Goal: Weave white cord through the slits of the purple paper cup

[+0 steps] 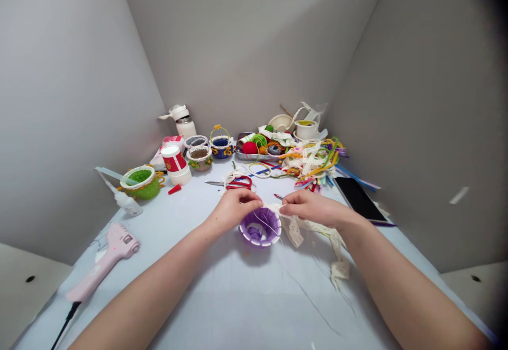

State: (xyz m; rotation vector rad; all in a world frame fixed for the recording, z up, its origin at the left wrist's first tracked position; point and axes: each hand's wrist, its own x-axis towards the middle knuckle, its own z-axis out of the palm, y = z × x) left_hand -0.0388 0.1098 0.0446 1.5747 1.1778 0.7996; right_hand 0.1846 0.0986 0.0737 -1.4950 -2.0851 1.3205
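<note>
A small purple yarn-wrapped cup (260, 228) with a white rim stands on the pale blue table in front of me. My left hand (234, 208) is closed, its fingers pinching white lace trim (296, 229) at the cup's far rim. My right hand (313, 207) is also closed on the same lace, just right of the cup. The lace trails from my right hand down over the table toward my right forearm, with loose threads beside it.
Red-handled scissors (236, 182) lie just beyond my hands. A pink glue gun (107, 257) rests at the left, a green basket (143, 181) and glue bottle (127, 202) behind it. Small decorated baskets (220, 145), a tray of yarn (257, 146), tangled ribbons (313, 162) and a phone (359, 199) fill the back.
</note>
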